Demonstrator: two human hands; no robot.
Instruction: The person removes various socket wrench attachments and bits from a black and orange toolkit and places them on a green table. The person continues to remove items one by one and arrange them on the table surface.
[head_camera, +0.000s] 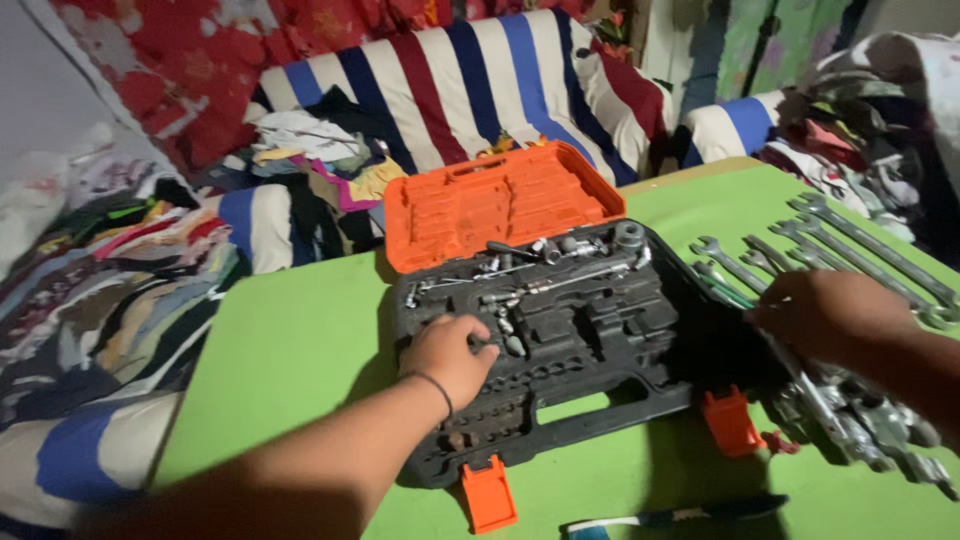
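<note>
— Head view: where's the left hand (455, 358)?
— Fingers curled over a socket in the open black tool case (560, 330) on the green table (290, 350).
— The right hand (825, 312)?
— Resting on wrenches (800, 250) beside the case; grip unclear.

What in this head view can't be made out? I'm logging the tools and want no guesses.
- What the left hand pinches inside the black tool case: its fingers cover it.
- The wrench under the right hand: motion blur and the hand hide it.
- Pile of sockets by the case: blurred, pieces uncountable.
- Long wrenches on the green table: sizes too small to tell.
- Dark tool near the bottom edge: too dim to identify.
</note>
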